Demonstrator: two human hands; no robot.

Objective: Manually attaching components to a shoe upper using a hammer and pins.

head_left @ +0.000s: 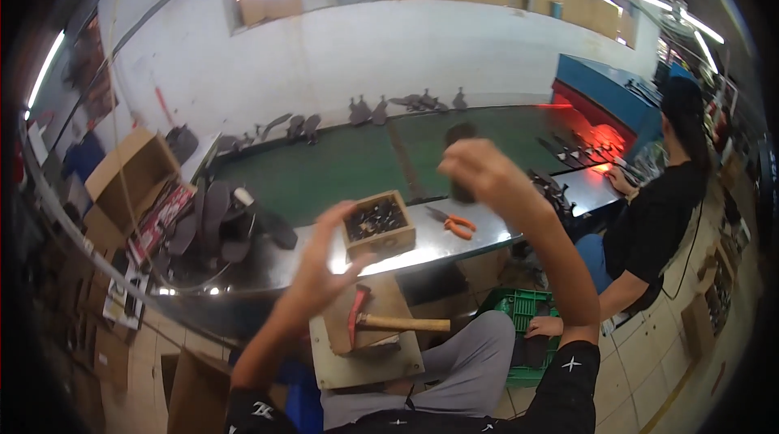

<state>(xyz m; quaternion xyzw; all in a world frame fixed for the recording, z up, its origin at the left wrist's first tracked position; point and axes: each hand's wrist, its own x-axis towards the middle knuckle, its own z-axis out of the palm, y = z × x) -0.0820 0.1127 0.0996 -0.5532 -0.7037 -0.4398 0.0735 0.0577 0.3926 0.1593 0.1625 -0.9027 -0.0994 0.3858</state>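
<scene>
My right hand (pixel 485 173) is raised over the green belt, its fingers closed on a dark, long rounded piece that looks like a shoe sole (pixel 460 135); the hand covers its middle. Lower and to the left, my left hand (pixel 318 262) is held up with thumb and fingers apart, holding nothing. Just beyond it stands a small wooden box (pixel 381 245) of small dark and shiny parts. Pliers with orange handles (pixel 459 227) lie on the metal table edge to the box's right. Across a board (pixel 333 342) at my lap rests a hammer (pixel 406 322) with a red head.
A green conveyor belt (pixel 324 170) runs along the white wall, with dark pieces (pixel 369 111) along its far edge. Dark soles (pixel 215 219) are piled at left beside a cardboard box (pixel 134 166). At right, a co-worker (pixel 661 215) reaches toward red-lit pieces; a green crate (pixel 527 304) stands below.
</scene>
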